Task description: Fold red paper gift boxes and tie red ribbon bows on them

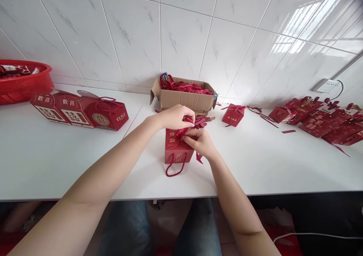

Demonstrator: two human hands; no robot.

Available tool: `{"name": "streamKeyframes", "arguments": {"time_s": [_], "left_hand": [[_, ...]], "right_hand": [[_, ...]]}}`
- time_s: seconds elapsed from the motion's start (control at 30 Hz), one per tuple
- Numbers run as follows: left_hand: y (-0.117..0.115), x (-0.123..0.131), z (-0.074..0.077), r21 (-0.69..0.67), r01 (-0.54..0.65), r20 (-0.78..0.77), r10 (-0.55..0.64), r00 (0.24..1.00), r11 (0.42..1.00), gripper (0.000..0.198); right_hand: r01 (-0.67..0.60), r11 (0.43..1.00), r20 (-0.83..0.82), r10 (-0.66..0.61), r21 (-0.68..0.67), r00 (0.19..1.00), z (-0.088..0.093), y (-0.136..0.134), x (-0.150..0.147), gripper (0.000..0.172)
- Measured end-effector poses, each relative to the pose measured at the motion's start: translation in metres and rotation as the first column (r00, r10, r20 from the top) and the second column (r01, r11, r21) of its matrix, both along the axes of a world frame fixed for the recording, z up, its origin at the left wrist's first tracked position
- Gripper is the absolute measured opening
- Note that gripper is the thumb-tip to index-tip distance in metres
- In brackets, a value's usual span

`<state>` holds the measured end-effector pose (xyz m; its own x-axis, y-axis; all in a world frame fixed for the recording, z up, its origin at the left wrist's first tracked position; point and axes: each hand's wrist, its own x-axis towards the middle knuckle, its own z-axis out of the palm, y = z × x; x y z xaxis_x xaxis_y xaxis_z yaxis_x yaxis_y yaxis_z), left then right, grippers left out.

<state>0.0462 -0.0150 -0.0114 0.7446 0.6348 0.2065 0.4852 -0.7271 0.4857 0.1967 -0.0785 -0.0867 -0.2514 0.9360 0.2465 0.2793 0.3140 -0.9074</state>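
A red gift box (175,154) with gold lettering stands near the front edge of the table, its twisted red cord handle (176,174) hanging down on my side. Above its top, my left hand (180,117) pinches a red ribbon (181,132). My right hand (198,140) is closed on the same ribbon, low against the box top. One ribbon tail shows to the right of the box. Fingers partly hide where the ribbon crosses itself. Just behind my hands lies a bunch of dark red strips (202,121).
An open cardboard box (184,99) of red ribbons stands against the tiled wall. Finished-looking red boxes (79,110) sit left, beside a red plastic basket (25,86). A small red box (233,115) and several more boxes (320,123) are to the right, near a power strip (326,86).
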Motion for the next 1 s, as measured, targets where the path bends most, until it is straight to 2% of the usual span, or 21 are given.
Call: {"name": "streamKeyframes", "arguments": {"time_s": [0.1,0.2,0.27,0.3,0.37,0.47,0.6,0.73,0.87,1.0], "left_hand": [[0.012,-0.004,-0.019,-0.001,-0.045,0.006,0.045,0.999,0.999,0.012],[0.008,-0.015,-0.036,0.138,-0.271,0.181,0.245,0.953,0.953,0.021],[-0.001,-0.022,-0.044,0.149,-0.39,0.309,0.332,0.892,0.909,0.02],[-0.006,-0.025,-0.047,0.12,-0.383,0.338,0.325,0.883,0.916,0.022],[-0.014,-0.031,-0.052,0.045,-0.27,0.355,0.237,0.904,0.962,0.03],[-0.023,-0.036,-0.06,-0.026,-0.139,0.412,0.137,0.901,0.99,0.025],[-0.025,-0.04,-0.069,-0.122,-0.143,0.502,0.185,0.845,0.982,0.02],[-0.028,-0.041,-0.071,-0.214,-0.194,0.463,0.274,0.843,0.957,0.023],[-0.034,-0.04,-0.07,-0.258,-0.174,0.453,0.278,0.847,0.95,0.026],[-0.037,-0.039,-0.068,-0.227,-0.161,0.474,0.253,0.843,0.96,0.025]], "right_hand": [[-0.001,1.0,-0.023,0.001,-0.007,1.0,0.0,-0.001,-0.001,0.023],[0.038,0.999,-0.04,-0.037,0.039,0.999,-0.002,0.001,-0.003,0.029],[0.032,0.998,-0.055,-0.029,0.055,0.998,-0.004,0.002,-0.004,0.03],[0.026,0.998,-0.062,-0.023,0.054,0.998,-0.005,0.003,-0.004,0.03],[0.029,0.998,-0.066,-0.025,0.048,0.998,-0.005,0.003,-0.004,0.03],[0.059,0.997,-0.051,-0.056,0.049,0.997,-0.006,0.003,-0.005,0.029],[0.107,0.994,-0.144,-0.104,0.012,0.984,-0.009,0.003,-0.008,0.025],[0.147,0.988,-0.229,-0.135,0.037,0.964,-0.014,0.002,-0.011,0.039],[0.161,0.978,-0.158,-0.14,0.13,0.977,-0.015,0.0,-0.014,0.022],[0.204,0.967,-0.132,-0.185,0.153,0.974,-0.015,-0.001,-0.015,0.019]]}}
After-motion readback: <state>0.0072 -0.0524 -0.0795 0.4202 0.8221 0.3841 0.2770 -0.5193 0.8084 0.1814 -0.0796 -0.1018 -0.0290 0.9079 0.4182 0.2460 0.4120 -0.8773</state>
